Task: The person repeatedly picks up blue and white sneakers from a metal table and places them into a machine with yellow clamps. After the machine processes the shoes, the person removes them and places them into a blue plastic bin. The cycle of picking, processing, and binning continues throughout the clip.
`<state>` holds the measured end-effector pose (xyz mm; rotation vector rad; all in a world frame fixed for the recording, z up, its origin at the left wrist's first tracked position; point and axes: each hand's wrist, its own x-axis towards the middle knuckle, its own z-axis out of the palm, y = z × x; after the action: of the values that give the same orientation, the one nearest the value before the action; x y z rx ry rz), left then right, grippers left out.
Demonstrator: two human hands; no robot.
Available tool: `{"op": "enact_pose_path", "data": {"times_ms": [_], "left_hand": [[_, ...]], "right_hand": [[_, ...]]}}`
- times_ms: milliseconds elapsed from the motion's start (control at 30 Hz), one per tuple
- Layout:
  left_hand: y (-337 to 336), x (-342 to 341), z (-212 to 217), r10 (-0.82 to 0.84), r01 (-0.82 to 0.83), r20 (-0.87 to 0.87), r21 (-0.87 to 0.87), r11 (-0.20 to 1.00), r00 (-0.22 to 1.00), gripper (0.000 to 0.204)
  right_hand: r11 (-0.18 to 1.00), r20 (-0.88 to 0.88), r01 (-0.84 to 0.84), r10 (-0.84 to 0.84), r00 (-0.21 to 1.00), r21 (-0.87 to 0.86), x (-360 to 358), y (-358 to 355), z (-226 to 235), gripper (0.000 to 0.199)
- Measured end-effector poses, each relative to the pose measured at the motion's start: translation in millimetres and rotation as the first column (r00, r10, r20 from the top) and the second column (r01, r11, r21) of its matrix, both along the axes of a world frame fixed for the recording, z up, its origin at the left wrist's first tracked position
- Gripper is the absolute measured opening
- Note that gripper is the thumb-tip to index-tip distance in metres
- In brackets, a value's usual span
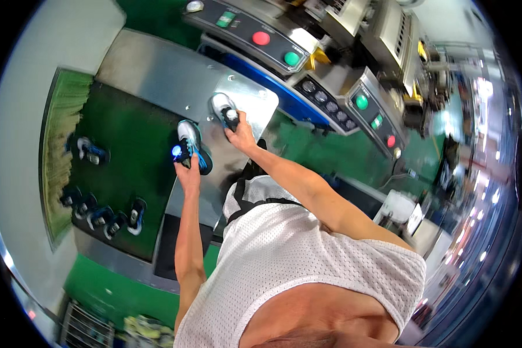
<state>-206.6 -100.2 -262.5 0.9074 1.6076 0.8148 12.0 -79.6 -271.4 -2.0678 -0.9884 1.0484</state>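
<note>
Fingers (195, 159) of the left hand (187, 174) and right hand (242, 134) grip and partly hide a blue-laced shoe (188, 131) and a blurrier second shoe (221, 102), both pale-toed, at upper centre of the frame.

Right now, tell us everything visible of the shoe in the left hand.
The shoe has a fabric-looking upper with pale toe, blue laces and black heel end. It is at the left edge of the metal table, toe pointing forward and slightly left. The left hand holds it near the opening, beside a blue glow.
</note>
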Motion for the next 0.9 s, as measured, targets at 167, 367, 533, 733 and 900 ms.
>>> {"op": "enact_pose_path", "data": {"times_ms": [167,367,533,733,900], "left_hand": [[26,52,35,-0.241,0.241,-0.01,0.088,0.967,0.971,0.056],[-38,197,78,-0.745,0.732,0.006,0.184,0.656,0.667,0.052],[-144,294,158,-0.958,0.921,0.096,0.263,0.287,0.271,0.047],[-312,413,220,-0.942,0.889,0.107,0.38,-0.257,-0.318,0.053],[-471,534,234,-0.798,0.64,-0.01,0.59,-0.492,-0.603,0.057]], "right_hand": [[0.941,-0.562,0.338,-0.266,0.783,0.025,44,-28,32,0.063],[0.621,-0.68,0.761,-0.476,0.558,0.189,106,-195,122,0.064],[0.179,-0.756,0.982,-0.633,0.163,0.062,138,-350,215,0.07],[-0.52,-0.736,0.782,-0.666,-0.119,0.344,138,-551,233,0.064],[-0.527,-0.097,0.628,-0.804,-0.586,0.573,142,-690,274,0.058]]}}
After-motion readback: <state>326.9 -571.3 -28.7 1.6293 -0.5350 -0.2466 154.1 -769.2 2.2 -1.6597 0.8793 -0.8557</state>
